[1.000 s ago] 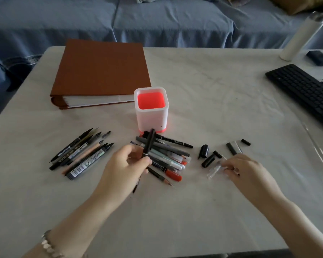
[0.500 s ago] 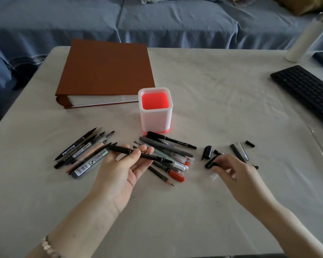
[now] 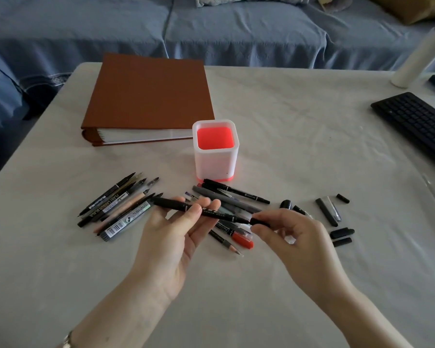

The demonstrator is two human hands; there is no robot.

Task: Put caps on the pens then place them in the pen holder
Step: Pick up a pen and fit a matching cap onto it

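Note:
My left hand (image 3: 178, 229) holds a black pen (image 3: 211, 212) level, palm up, thumb pressed on its barrel. My right hand (image 3: 294, 237) pinches a black cap (image 3: 260, 221) at the pen's right tip. The white pen holder (image 3: 215, 160) with a red inside stands just behind, with no pens in it. One row of uncapped pens (image 3: 118, 204) lies to the left. A second pile of pens (image 3: 232, 197) lies under my hands. Several loose black caps (image 3: 337, 222) are scattered to the right.
A brown binder (image 3: 148, 96) lies behind the holder at the left. A black keyboard (image 3: 417, 124) sits at the right edge, with a white bottle (image 3: 419, 56) beyond it. A blue sofa (image 3: 211, 28) runs behind the table (image 3: 299, 126).
My left hand turned the pen from upright to level. My right hand picked a black cap from the table and brought it left to the pen's tip.

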